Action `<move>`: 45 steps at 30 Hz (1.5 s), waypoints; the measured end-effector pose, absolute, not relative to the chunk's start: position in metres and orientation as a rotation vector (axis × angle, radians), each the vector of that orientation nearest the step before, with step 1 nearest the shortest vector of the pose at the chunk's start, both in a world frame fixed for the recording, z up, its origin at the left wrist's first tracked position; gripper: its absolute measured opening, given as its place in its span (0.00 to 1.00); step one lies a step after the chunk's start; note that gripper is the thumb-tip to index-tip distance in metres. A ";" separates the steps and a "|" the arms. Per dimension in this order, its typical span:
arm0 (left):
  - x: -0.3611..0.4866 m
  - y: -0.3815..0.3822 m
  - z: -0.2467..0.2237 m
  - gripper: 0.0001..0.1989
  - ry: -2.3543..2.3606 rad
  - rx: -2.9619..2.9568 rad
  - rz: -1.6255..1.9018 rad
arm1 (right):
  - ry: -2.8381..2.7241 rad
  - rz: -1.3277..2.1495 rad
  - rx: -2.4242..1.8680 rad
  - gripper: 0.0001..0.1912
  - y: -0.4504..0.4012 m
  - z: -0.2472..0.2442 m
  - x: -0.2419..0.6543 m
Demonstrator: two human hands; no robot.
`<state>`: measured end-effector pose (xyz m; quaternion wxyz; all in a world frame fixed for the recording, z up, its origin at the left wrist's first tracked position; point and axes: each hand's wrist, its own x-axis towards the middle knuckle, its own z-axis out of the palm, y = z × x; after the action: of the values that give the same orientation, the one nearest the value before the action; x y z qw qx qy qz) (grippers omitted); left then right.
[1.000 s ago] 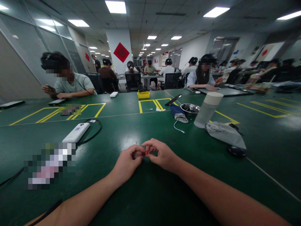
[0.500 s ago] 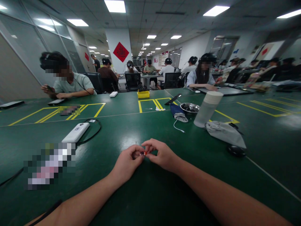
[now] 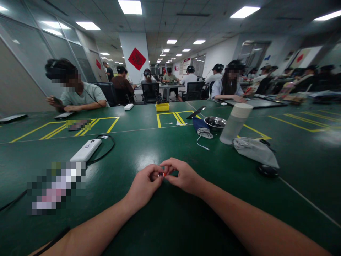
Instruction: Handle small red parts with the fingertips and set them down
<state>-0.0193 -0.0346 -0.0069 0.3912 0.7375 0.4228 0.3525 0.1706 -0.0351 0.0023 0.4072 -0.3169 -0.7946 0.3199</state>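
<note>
Just above the green table (image 3: 170,220), my two hands meet in front of me. Between their fingertips sits a tiny red, white and dark piece (image 3: 162,174), too small to name. My left hand (image 3: 146,183) is closed, thumb and fingers pinching the dark end of the piece. From the other side, my right hand (image 3: 185,176) pinches the red end, its thumb below and its forefinger arched over the top. Fingers cover most of the piece.
Left of my hands lie a white power bank (image 3: 85,150) with a black cable and a blurred-out item (image 3: 57,190). To the right are a frosted bottle (image 3: 236,124), a grey pouch (image 3: 254,151), a black mouse (image 3: 268,170) and a metal bowl (image 3: 215,122). Several people sit beyond.
My fingers have shifted very slightly around the small piece, and a bit more of its red end shows. Both hands stay in the same place.
</note>
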 end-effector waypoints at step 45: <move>-0.013 -0.051 0.016 0.08 1.108 2.285 1.128 | -1.904 0.723 -0.921 0.07 -0.040 0.014 0.176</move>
<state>-0.0128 -0.0510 0.0160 0.1807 0.8088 0.3922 0.3993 0.1762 -0.0403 0.0141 0.4377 -0.3706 -0.7659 0.2908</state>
